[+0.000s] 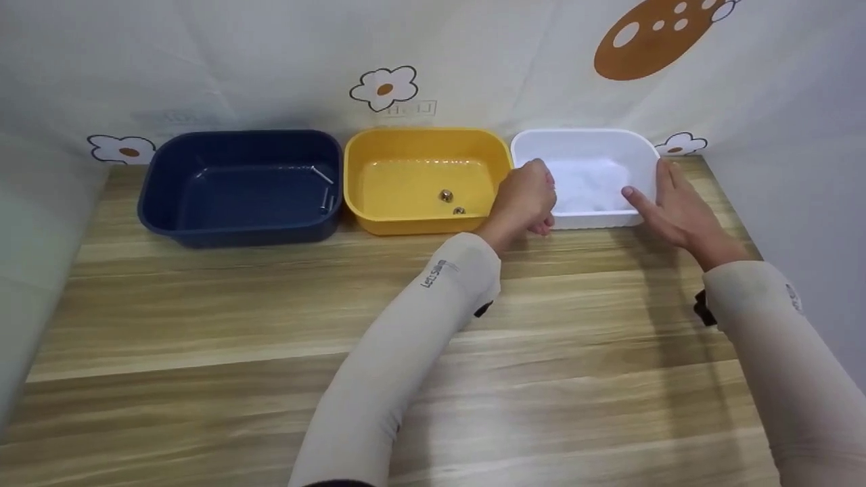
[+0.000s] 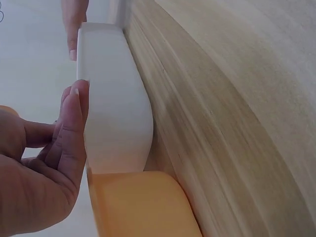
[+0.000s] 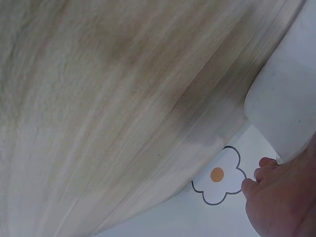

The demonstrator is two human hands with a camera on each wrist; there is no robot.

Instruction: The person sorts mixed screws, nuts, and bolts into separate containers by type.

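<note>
A white plastic bin stands at the right end of a row of bins. My right hand grips its right wall, thumb over the inside and fingers outside; in the right wrist view the curled fingers lie against the bin's wall. Over the bin's left front corner is my left hand, fingers curled and thumb drawn in against them. In the left wrist view that hand has fingertips beside the white rim; whether it pinches anything is hidden. The white bin's contents look blurred.
A yellow bin adjoins the white one and holds two small metal nuts. Left of it, a navy bin contains a few metal screws. Behind the wood-grain table is a flower-printed backdrop.
</note>
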